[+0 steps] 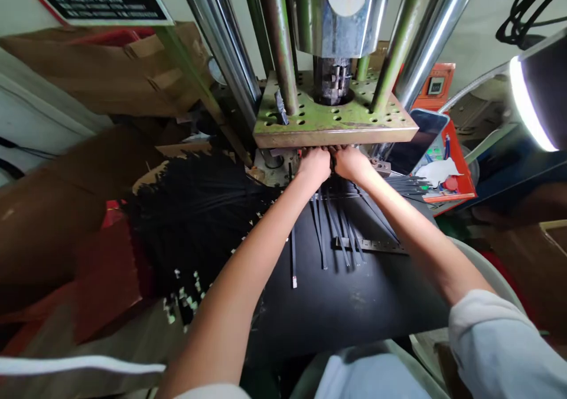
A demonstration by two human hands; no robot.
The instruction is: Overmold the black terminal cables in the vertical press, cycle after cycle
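Both bare hands reach in under the front edge of a thick green metal plate drilled with holes [336,135], with the left hand [315,164] and the right hand [351,162] close beside each other. Their fingers are curled in and partly hidden, so I cannot tell how tightly they are closed or what they grip. Long, thin, flat black strips [323,233] fan out from just below the hands over the black bench [349,310], between the forearms, several crossing a slotted grey metal bar [372,245]. A single black strip with a pale tip [293,254] lies apart, near the left forearm. The gravest hazard, as I judge it, is crushing: if the plate or the large silver cylinder above it [345,35] came down with the fingers in that gap, they could be trapped. The dark, jagged scrap standing on the plate [281,108] might drop onto the left hand if jolted. The forearms could sweep the loose strips out of line or snag them on the bar, and the left one might drag at the large heap of black strips [199,204] beside it, tangling ends, since some pale tips there lie close to that arm.
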